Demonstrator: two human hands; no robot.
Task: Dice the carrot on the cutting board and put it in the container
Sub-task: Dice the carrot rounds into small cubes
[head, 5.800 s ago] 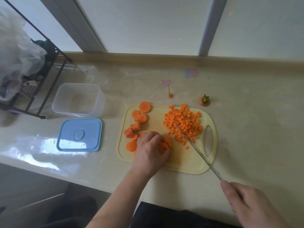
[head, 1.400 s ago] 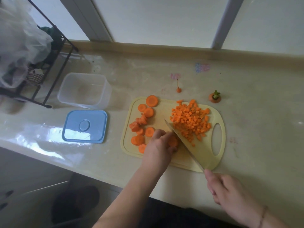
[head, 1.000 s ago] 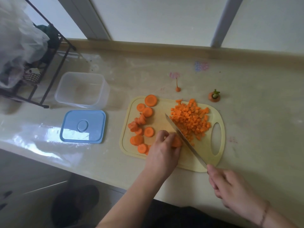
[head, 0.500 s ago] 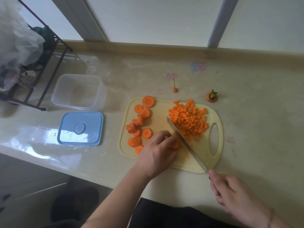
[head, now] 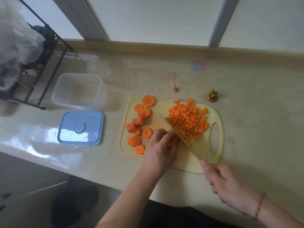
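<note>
Head view. The board [head: 205, 155] lies on the desk [head: 255, 112], its handle slot at 3 o'clock. The dice [head: 188, 120] form a heap on the board's 2 o'clock portion. The slices [head: 139, 122] lie scattered over the board's 9 o'clock portion, from one large round at the 11 o'clock corner down to one round near the 7 o'clock edge; several overlap at mid-left.

The left hand [head: 160, 150] rests on the board at 6 o'clock of centre. Its grip is closed on a carrot piece [head: 172, 140], fingers curled over it; most of the piece is hidden under the fingers.

The right hand [head: 230, 186] is off the board at 5 o'clock, over the desk edge. Its grip is clamped on the handle of the knife [head: 179, 137]; the handle itself is hidden in the hand. The blade runs from the hand toward 11 o'clock, passing between the held piece and the dice, just beside the left fingertips. Whether the edge touches the board cannot be told.

The container [head: 79, 91] stands open on the desk, well apart from the board at 10 o'clock. No carrot shows inside it. The lid [head: 80, 127] lies flat just beside the container at its 6 o'clock.

The carrot top [head: 212, 97] and the carrot tip [head: 175, 88] lie on the desk beyond the board at 12 o'clock.

A rack [head: 41, 63] stands at the desk's 10 o'clock end.
</note>
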